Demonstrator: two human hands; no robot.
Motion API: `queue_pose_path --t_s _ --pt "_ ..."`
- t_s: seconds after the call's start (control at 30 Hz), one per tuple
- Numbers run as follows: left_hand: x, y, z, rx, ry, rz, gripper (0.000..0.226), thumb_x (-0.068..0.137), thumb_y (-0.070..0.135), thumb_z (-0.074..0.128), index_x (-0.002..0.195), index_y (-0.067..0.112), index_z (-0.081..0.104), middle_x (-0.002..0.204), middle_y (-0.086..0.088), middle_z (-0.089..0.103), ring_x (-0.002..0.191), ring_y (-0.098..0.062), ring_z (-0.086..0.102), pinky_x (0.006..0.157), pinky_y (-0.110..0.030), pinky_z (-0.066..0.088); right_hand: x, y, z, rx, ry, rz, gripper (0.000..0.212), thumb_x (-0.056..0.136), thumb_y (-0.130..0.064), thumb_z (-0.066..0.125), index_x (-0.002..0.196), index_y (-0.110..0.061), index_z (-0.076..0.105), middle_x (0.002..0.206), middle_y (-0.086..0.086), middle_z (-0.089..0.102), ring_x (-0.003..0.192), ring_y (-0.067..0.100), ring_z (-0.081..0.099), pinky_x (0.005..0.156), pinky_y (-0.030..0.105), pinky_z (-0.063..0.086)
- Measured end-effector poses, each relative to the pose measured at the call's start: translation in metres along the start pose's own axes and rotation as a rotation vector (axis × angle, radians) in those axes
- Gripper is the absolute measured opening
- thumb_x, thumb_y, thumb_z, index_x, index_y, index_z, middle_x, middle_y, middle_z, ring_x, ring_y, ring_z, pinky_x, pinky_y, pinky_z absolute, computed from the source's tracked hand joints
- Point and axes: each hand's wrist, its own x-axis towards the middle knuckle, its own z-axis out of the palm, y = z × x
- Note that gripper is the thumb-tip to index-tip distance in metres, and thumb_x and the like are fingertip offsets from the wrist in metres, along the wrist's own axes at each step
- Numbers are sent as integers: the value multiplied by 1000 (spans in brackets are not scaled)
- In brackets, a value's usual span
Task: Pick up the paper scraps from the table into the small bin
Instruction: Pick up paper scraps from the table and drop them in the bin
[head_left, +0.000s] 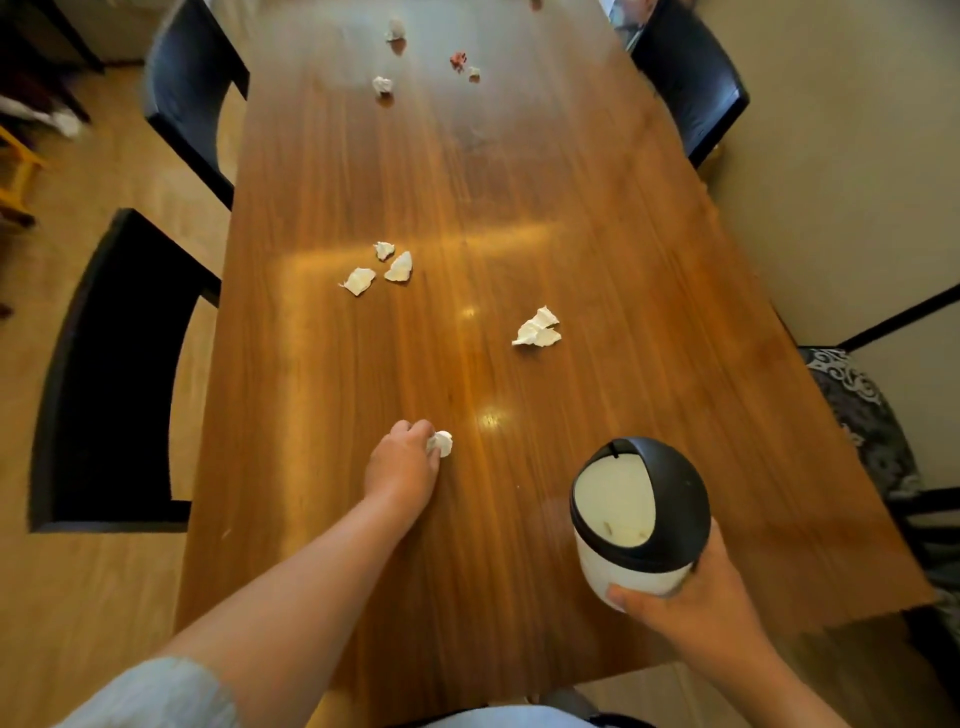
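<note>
My left hand (402, 465) rests on the wooden table (623, 260) with its fingers closed around a small white crumpled paper scrap (442, 443). My right hand (696, 603) holds the small white bin (636, 519) with a black swing lid, lifted at the table's near right. A larger white scrap (537, 328) lies mid-table. Three small white scraps (384, 266) sit grouped to the left of centre. At the far end lie several more scraps: white ones (382, 84) (396, 29) and a reddish one (458, 60).
Dark chairs stand on the left (119, 374) (192, 98) and at the far right (691, 83). A patterned chair seat (867, 421) is beside the right edge. The table's near edge runs just in front of my body.
</note>
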Motion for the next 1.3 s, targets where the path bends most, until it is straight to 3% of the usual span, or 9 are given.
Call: queue_pose_path --t_s 0.1,0.23,0.4,0.57,0.8,0.87,1.0,1.13,1.3 --pt "-20 -6 2 -8 -23 -51 13 92 31 62 101 23 66 89 10 53 76 -8 53 59 -23 44 4 -3 -5 -8 -5 0 101 37 -47 96 107 -86 34 109 -50 52 102 -26 51 62 -1 47" --pt "-46 -15 7 -95 18 -107 6 87 24 72 92 23 69 101 12 51 95 -10 53 75 -22 47 9 -4 -15 4 -7 15 101 34 -51 95 106 -87 34 106 -51 53 99 -26 52 60 -1 47" --pt "-66 -6 -3 -438 8 -297 11 86 30 71 78 33 64 79 9 67 77 -10 65 59 -24 51 16 -4 -28 5 -12 22 104 27 -68 93 110 -86 32 109 -53 52 100 -30 49 58 -6 42" --pt "-56 46 -60 -734 253 -165 7 87 44 69 86 37 68 85 9 72 76 -6 68 56 -17 49 30 6 -43 -11 -20 9 104 30 -64 95 113 -83 35 114 -47 54 102 -25 53 60 -3 45" --pt "-40 157 -168 -1093 907 86 7 88 35 70 92 32 64 83 14 69 78 -9 66 74 -28 57 51 6 -58 8 13 -55 103 42 -42 100 113 -82 36 113 -46 55 103 -23 54 63 -1 47" --pt "-46 197 -152 -1068 761 218 9 90 28 69 95 32 63 87 14 67 79 -9 63 74 -26 54 54 6 -59 19 33 -60 103 43 -41 100 114 -79 36 112 -47 54 103 -24 52 64 -1 47" --pt "-65 235 -77 -184 -273 475 44 88 42 65 130 36 54 133 15 56 123 -5 51 104 -30 45 58 7 -63 43 60 -49 105 43 -50 97 128 -66 37 119 -38 56 108 -17 55 69 3 50" --pt "-57 215 -63 -323 -217 324 37 84 58 54 119 45 55 116 24 60 108 6 55 90 -25 54 58 17 -76 41 117 1 105 40 -49 96 120 -78 35 118 -46 53 109 -22 52 69 -2 46" --pt "-12 199 -39 -185 -225 305 22 88 48 63 108 38 61 104 20 62 97 0 59 84 -30 55 55 33 -88 41 177 71 108 34 -55 95 118 -81 33 116 -52 49 106 -27 49 68 1 46"
